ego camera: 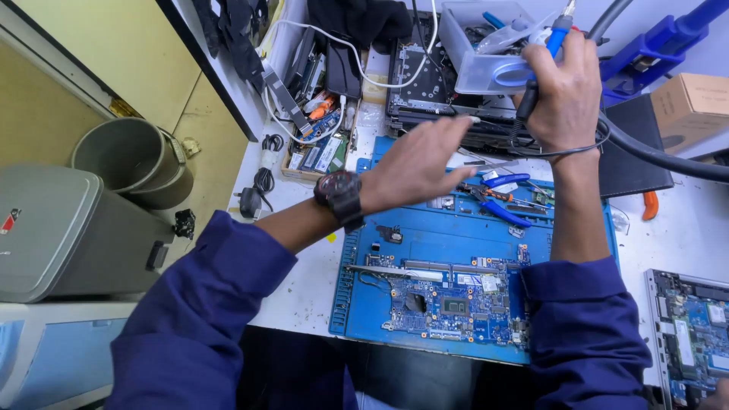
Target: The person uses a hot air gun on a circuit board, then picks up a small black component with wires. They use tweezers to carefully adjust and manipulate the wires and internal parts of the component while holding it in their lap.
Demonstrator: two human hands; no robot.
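Right hand (566,95) grips an iron (548,57), raised beyond the left hand (418,163), which hovers flat and empty; the board (448,300) lies below both.

Left hand (416,165) raised, open, fingers straight and together, palm down, wrist bent slightly, forearm angling in from lower left. Right hand (563,91) further forward, closed in fist, back facing me, forearm straight.

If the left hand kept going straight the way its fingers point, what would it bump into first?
The left hand points up and right, toward the dark stacked electronics and the right hand holding a soldering tool. Probably the electronics first, though depth is unclear.
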